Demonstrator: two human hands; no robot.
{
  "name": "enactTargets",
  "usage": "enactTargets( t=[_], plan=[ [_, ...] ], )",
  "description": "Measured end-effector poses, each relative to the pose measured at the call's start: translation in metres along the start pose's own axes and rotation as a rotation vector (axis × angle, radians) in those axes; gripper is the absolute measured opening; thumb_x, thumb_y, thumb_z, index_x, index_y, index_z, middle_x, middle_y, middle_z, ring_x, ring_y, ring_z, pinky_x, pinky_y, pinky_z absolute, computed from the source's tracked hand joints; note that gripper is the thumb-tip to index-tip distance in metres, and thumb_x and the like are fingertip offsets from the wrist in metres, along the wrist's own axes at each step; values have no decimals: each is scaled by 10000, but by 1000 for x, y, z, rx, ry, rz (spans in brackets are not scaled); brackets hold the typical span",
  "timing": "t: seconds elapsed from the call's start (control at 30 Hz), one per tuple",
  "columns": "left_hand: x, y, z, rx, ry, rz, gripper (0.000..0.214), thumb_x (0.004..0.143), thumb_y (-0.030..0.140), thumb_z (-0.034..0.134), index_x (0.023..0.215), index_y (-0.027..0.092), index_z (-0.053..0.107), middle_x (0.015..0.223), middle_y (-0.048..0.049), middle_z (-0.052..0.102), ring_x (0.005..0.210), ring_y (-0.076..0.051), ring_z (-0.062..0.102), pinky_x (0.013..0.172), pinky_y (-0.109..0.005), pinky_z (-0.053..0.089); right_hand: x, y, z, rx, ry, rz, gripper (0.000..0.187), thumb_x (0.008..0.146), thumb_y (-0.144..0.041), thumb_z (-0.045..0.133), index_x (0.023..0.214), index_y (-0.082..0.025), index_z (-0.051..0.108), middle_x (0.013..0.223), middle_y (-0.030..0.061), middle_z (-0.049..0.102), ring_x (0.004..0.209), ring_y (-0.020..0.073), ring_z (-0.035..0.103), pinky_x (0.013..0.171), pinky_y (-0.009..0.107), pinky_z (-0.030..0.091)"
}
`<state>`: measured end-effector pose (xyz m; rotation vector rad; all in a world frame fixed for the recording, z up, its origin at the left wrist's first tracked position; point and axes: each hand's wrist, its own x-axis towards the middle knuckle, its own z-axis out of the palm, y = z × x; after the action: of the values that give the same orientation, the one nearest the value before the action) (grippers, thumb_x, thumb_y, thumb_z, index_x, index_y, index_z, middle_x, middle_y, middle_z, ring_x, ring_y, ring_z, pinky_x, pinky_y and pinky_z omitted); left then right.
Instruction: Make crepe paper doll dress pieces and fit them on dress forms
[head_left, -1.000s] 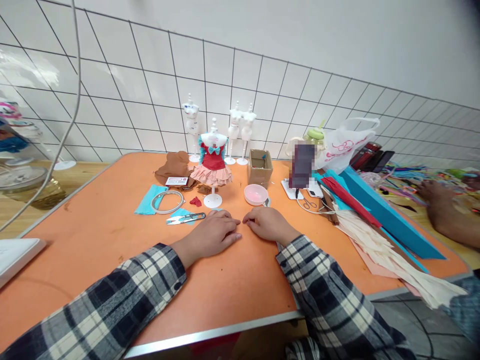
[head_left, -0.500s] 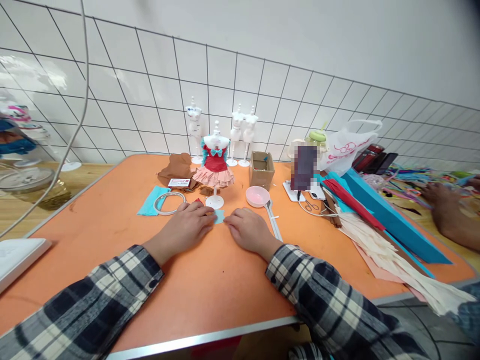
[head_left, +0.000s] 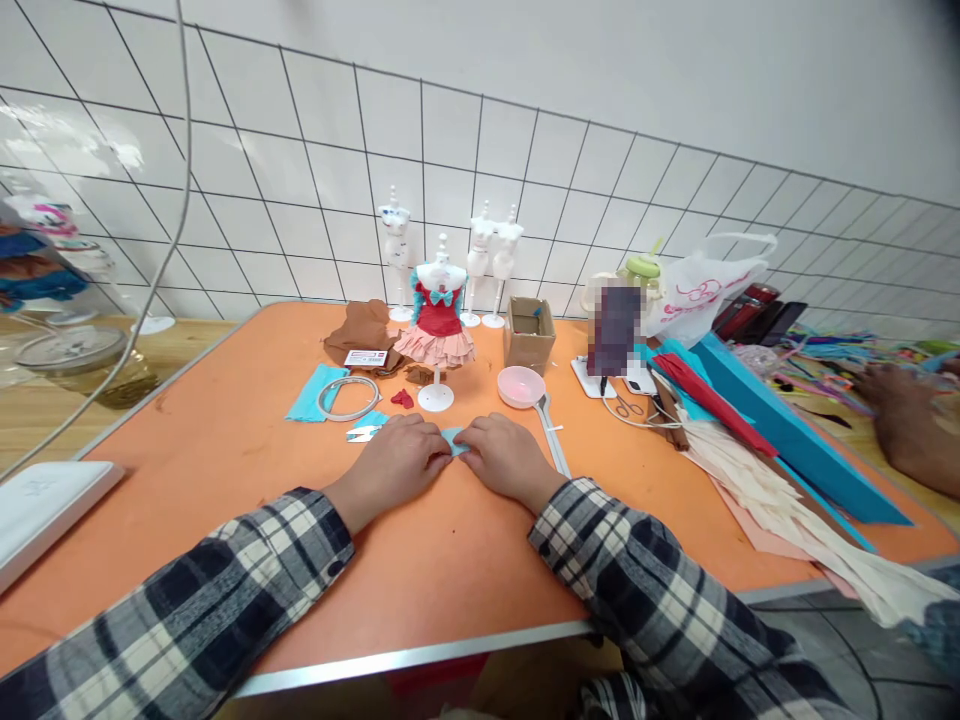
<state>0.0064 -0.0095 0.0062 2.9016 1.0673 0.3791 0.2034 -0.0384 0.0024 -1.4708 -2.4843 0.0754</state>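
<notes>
A small piece of light blue crepe paper (head_left: pixel 453 438) lies on the orange table, pinched at its sides by both hands. My left hand (head_left: pixel 401 458) is closed on its left edge, and my right hand (head_left: pixel 506 458) grips the right edge; the fingertips partly cover it. Just beyond stands a small dress form (head_left: pixel 440 310) in a red top with a blue bow and a pink ruffled skirt. A red scrap (head_left: pixel 403 399) lies by its base. Left of that are a roll of tape (head_left: pixel 349 398) and folded blue paper (head_left: pixel 313 393).
A pink bowl (head_left: pixel 521 387) and a grey spoon-like tool (head_left: pixel 553 436) lie right of my hands. Behind are a cardboard box (head_left: pixel 528 335) and several bare white forms (head_left: pixel 481 250). Crepe paper strips (head_left: pixel 772 500) cover the right side. Another person's arm (head_left: pixel 911 430) rests at far right.
My left hand has moved right, closer to my right hand, uncovering the red scrap and small blue and white pieces beside the tape. The view has shifted slightly.
</notes>
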Motion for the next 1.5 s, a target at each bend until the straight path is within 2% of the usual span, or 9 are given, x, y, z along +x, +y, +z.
enactTargets(
  t=[0.17,0.3,0.5,0.67,0.9,1.17,1.33,1.5],
  plan=[
    [-1,0,-3,-10,5,-8,197,903,271,533,868,225,722,842,-34,724,827,-225,596,733,-356,386,4,-1,3,37,-11,34,187,927,-272,539,972,-221,712,921,38,661,904,177,573,722,281,373],
    [-1,2,-6,0,7,-26,211,894,351,552,869,231,724,830,-40,720,842,-240,598,741,-372,375,5,-2,4,41,-31,50,198,918,-261,535,933,-209,725,888,38,672,872,174,590,701,274,372],
    [1,7,-4,50,6,-26,225,898,295,516,859,223,726,842,-40,733,835,-240,605,723,-382,355,3,-2,-2,63,-57,61,232,916,-320,529,957,-233,740,905,38,679,866,176,603,693,272,380],
    [0,9,-6,30,9,-40,236,894,362,530,877,230,725,852,-41,731,849,-250,613,746,-398,356,3,0,-3,91,-73,93,218,913,-272,529,961,-233,738,930,30,685,880,163,615,686,260,381],
    [1,7,-2,42,11,-46,211,885,278,515,852,225,716,815,-49,719,820,-249,627,734,-391,364,4,-4,-6,40,-115,107,233,931,-277,499,979,-241,724,956,38,683,884,172,615,680,261,380],
    [2,6,-1,25,2,-57,213,889,270,503,850,215,705,822,-55,711,827,-251,629,736,-379,390,1,-5,-5,-4,-88,75,250,938,-332,487,976,-250,720,942,35,674,857,179,616,659,269,379],
    [1,11,-5,0,16,-70,210,873,347,542,916,217,700,821,-56,712,833,-258,624,760,-395,394,2,-6,-4,-8,-98,96,256,950,-295,470,1003,-237,714,945,47,677,871,178,623,667,264,387],
    [3,12,-2,43,18,-78,235,896,317,506,847,226,717,785,-44,721,805,-256,631,732,-402,383,2,-5,-5,26,-84,98,238,937,-299,495,985,-243,722,962,37,684,885,180,627,670,266,387]
  ],
)
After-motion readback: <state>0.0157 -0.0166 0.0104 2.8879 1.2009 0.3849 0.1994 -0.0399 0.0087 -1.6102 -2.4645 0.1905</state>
